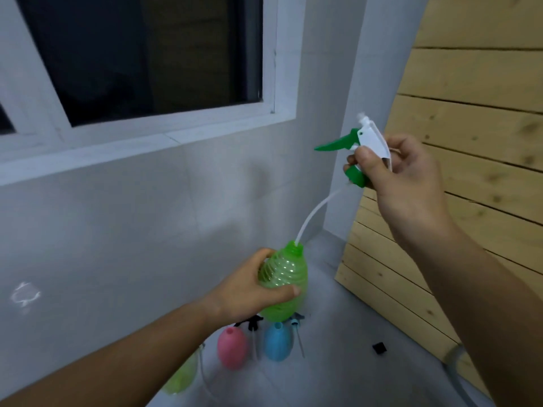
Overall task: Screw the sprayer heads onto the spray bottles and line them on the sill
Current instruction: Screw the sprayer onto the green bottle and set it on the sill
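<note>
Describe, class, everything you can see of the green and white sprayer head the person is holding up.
The sprayer head looks like plastic: a white body with a white nozzle tip at the top, a green trigger jutting left, and a green screw collar below. The right hand pinches it near the collar, holding it in the air, tilted, well above the green bottle. A thin, pale dip tube curves down from the collar, its lower end just inside the bottle's open neck. The head is not yet screwed on.

Left hand point(249, 292): bare; no glove, ring or watch visible.
Right hand point(405, 168): bare; short, unpainted thumbnail.
Left forearm point(123, 362): uncovered to frame edge; no sleeve in view.
Right forearm point(482, 289): uncovered; no sleeve or wristband.
</note>
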